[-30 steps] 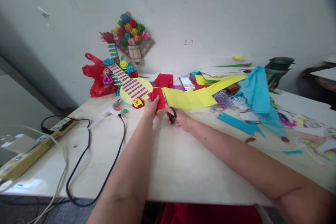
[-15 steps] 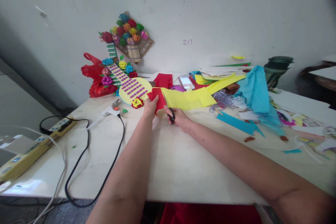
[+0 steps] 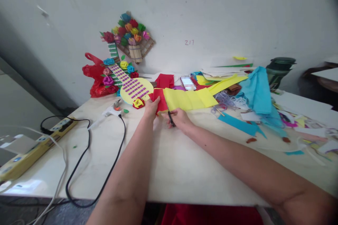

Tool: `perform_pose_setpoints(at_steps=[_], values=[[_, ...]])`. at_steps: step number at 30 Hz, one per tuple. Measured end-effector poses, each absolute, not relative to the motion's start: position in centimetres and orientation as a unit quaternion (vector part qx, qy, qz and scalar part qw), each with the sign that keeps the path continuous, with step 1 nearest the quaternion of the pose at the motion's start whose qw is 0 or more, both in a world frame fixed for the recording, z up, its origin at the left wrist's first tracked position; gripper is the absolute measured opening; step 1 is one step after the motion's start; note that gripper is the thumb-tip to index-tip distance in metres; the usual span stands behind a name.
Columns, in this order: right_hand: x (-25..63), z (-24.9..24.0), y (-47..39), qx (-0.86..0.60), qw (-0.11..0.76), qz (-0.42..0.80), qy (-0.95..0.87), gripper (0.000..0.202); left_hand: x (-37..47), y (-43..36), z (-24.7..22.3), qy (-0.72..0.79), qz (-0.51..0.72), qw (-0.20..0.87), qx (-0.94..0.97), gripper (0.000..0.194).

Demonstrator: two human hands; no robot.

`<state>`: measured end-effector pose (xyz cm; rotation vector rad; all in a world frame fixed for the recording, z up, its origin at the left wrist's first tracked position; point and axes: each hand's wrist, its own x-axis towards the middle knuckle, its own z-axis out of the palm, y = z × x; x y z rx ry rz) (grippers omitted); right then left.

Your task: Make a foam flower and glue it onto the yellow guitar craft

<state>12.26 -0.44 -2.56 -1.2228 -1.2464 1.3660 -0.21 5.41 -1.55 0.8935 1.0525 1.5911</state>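
My left hand (image 3: 152,107) pinches the left part of a red crepe sheet (image 3: 161,101) lying against a yellow crepe sheet (image 3: 188,100). Just right of it, my right hand (image 3: 179,119) is closed on black-handled scissors (image 3: 171,117). The scissors' blades point away from me, at the lower edge where red meets yellow. A yellow round-bodied paper guitar (image 3: 136,89) with purple strips rests behind my left hand, and a red and yellow paper flower (image 3: 138,103) sits beside it.
A glue gun (image 3: 112,111) with a black cord and a yellow power strip (image 3: 39,147) are at left. Blue crepe (image 3: 257,91), white string and paper scraps spread at right. A phone (image 3: 188,82), dark bottle (image 3: 280,70) and red bag (image 3: 96,77) stand farther back.
The fingers of my right hand have spread and the scissors have tilted, with the handles lower. My left hand stays on the red sheet.
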Motion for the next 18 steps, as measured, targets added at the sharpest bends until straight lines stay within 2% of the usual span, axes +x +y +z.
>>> perform_pose_setpoints(at_steps=[9,18], values=[[12.5,-2.8,-0.2,-0.497,0.460,0.499,-0.541,0.047,-0.3,5.1,-1.4,0.432,0.654,0.499,0.369,0.015],[13.6,-1.2,-0.5,-0.436,0.423,0.614,-0.505,0.038,-0.4,5.2,-1.3,0.447,0.655,0.490,0.363,0.014]])
